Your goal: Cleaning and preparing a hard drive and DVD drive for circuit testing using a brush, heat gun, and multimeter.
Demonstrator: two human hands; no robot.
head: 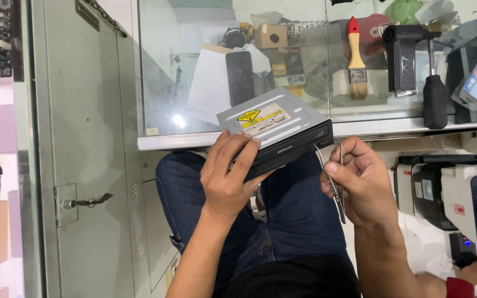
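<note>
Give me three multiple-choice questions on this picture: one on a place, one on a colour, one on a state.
1. Where does the grey metal optical drive rest?
A. on the glass counter's edge
B. on the floor
C. inside the cabinet
2. What colour is the wooden paintbrush's handle tip?
A. blue
B. red
C. green
3. What does the right hand hold?
A. nothing
B. a screwdriver
C. thin metal tweezers

A: it overhangs the counter rim, steadied by the left hand.
B: the tip is red.
C: fingers pinch the tweezers.
</note>
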